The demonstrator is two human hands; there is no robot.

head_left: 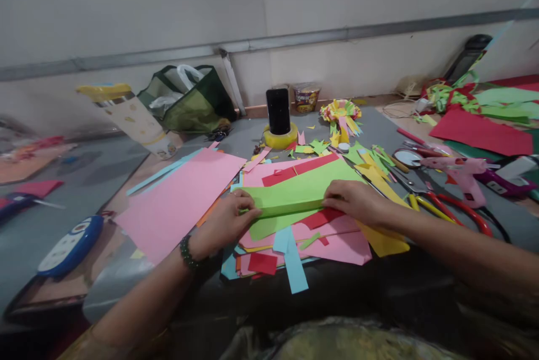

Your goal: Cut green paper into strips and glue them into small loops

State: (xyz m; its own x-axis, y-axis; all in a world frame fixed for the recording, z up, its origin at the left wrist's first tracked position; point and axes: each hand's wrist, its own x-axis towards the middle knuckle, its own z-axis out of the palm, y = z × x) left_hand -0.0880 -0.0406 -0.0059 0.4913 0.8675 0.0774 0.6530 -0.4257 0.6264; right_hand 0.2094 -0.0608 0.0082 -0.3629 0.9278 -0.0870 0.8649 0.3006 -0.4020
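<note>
Pinching the left end of a folded green paper (290,194) between thumb and fingers of the left hand (227,219), and pinching its right end likewise with the right hand (353,200). Holding it above a stack of coloured papers (349,245), near the middle of the tabletop's (248,134) near edge. Left of that stack, a large pink sheet (185,197); right of it, yellow paper (385,240) and, farther along, a pink glue gun (458,166). Toward the far edge, a dark phone (278,110) upright at a yellow roll (280,138), with a printed cup (306,98) just to the right.
</note>
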